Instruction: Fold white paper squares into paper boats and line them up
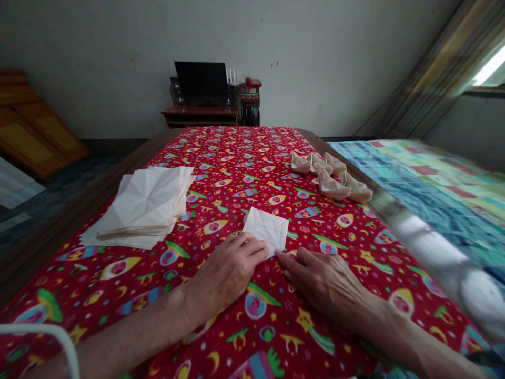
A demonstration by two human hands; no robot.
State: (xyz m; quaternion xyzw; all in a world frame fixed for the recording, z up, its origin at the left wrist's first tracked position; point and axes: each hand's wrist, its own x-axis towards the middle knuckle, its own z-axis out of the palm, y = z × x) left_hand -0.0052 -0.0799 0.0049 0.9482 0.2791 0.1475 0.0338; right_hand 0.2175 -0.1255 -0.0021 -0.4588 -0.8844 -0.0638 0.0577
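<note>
Paper square (268,227), pale and creased, lies in the middle of the red patterned cloth (276,321), turned so that one corner points towards the near side. The likeliest trouble from here is a crooked crease: if the two hands press or pull unevenly at that near end, the layers could slide out of line. Thin as the sheet looks, a hard tug at a corner could also tear it, and a light touch could let it skid or turn on the cloth.

The left hand (234,260) rests over the near left edge of the square, its fingers curled and close together. The right hand (321,279) lies low, its fingers bunched and the foremost fingertip at or just beside the near corner. Neither hand is spread wide, but the thumbs are too hidden to tell whether either one pinches the paper or only presses it.

To the left sits a loose stack of creased sheets (150,197); at the far right, folded paper pieces (333,184) stand grouped together.
</note>
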